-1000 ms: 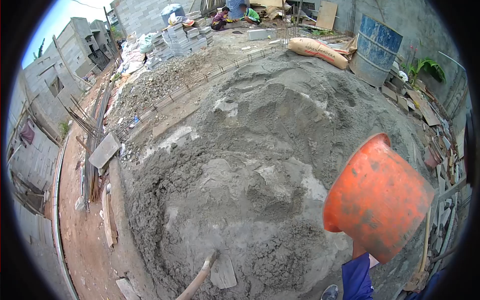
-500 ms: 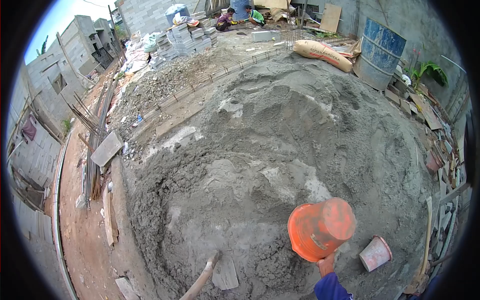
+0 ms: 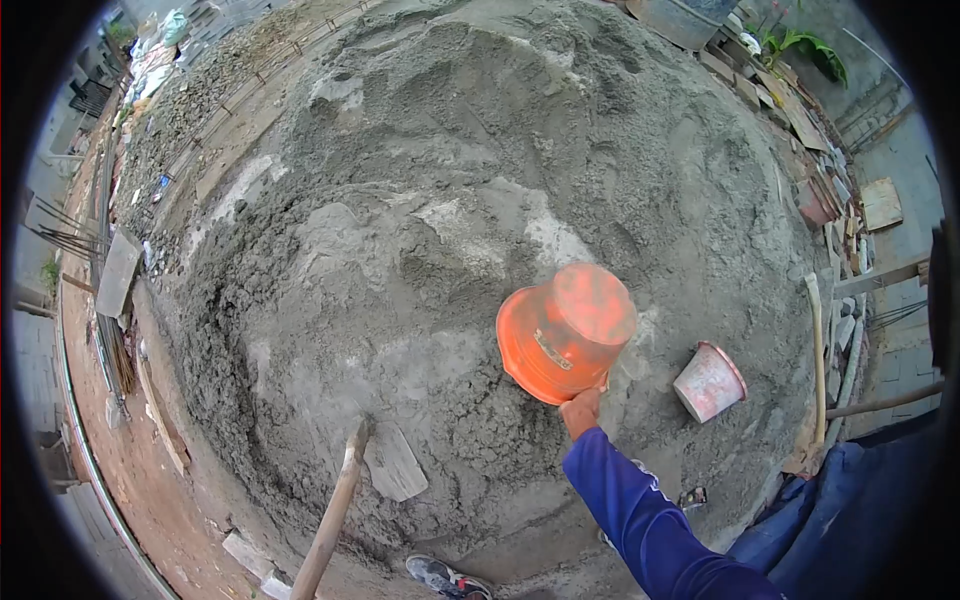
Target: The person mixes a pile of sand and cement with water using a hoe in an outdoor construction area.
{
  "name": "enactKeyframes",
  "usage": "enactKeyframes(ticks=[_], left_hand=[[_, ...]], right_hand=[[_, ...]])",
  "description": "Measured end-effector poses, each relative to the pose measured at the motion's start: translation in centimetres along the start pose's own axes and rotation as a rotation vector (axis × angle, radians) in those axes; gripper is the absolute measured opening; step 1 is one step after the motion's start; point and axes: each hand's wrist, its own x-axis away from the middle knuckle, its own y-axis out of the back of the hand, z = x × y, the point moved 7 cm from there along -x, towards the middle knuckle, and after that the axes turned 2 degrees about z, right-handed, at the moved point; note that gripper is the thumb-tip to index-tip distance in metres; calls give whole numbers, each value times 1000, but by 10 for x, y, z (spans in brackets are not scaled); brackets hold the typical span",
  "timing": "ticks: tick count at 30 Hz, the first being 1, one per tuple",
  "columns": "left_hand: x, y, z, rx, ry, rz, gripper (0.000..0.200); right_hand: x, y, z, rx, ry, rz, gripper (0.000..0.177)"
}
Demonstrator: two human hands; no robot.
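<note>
An orange bucket (image 3: 552,345) is tipped over the grey wet mortar (image 3: 400,290), its base facing up and right and its mouth facing down and left. My right hand (image 3: 580,412), in a blue sleeve, is closed on the bucket's rim. What the bucket holds is hidden. My left hand is out of view. A hoe (image 3: 330,515) lies left of the bucket, its wooden handle running out of the bottom edge and its grey blade (image 3: 397,467) resting on the mortar. To the right of my hand, a smaller whitish-pink bucket (image 3: 710,382) lies tilted on the mortar.
A shoe (image 3: 445,577) shows at the bottom. Blue fabric (image 3: 830,510) fills the lower right. Another wooden handle (image 3: 817,350) stands by scrap boards on the right. A concrete block (image 3: 119,272) and steel rods (image 3: 105,190) line the left edge. A blue drum (image 3: 685,18) stands at the back.
The view has tilted down, so the people at the back and the cement sack are out of frame. More of my sleeve and a shoe now show. The orange bucket stays tipped in my hand.
</note>
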Motion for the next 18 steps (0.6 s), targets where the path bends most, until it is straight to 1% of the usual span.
enactKeyframes(ticks=[2,4,6,7,8,9,10,11,12,13,14,15,16,17,18], left_hand=[[-5,-18,2,137,4,-42,79],[10,-16,-26,113,0,-50,75],[20,-40,-40,548,102,182,66],[29,-46,-55,731,53,233,63],[34,-65,-54,716,53,235,63],[35,-77,-55,651,-84,53,66],[39,-71,-66,581,-223,-131,68],[56,-56,-86,838,-143,23,71],[59,-64,-94,827,-136,20,71],[57,-74,-104,859,-90,-27,70],[58,-80,-116,892,-41,-75,69],[61,-86,-127,886,-30,-83,69],[65,-84,-139,1028,-9,-90,63],[72,-76,-154,1169,14,-98,58],[82,-67,-168,1158,35,-109,58]], right_hand=[[21,-1,12,-64,18,-42,67],[37,-6,57,-118,58,-42,68],[88,-8,122,14,168,43,84],[113,-11,169,40,275,-11,70],[118,-6,204,27,274,-18,70],[121,-16,252,154,394,178,62],[126,-30,292,281,514,379,54],[125,-33,323,268,512,374,54],[127,-44,356,669,715,317,46],[129,-61,380,1076,908,251,39],[125,-70,397,1071,898,255,39],[129,-86,408,1250,1057,261,37],[131,-100,415,1425,1214,264,36],[123,-109,422,1507,1321,284,31],[108,-110,431,1501,1297,293,31]])
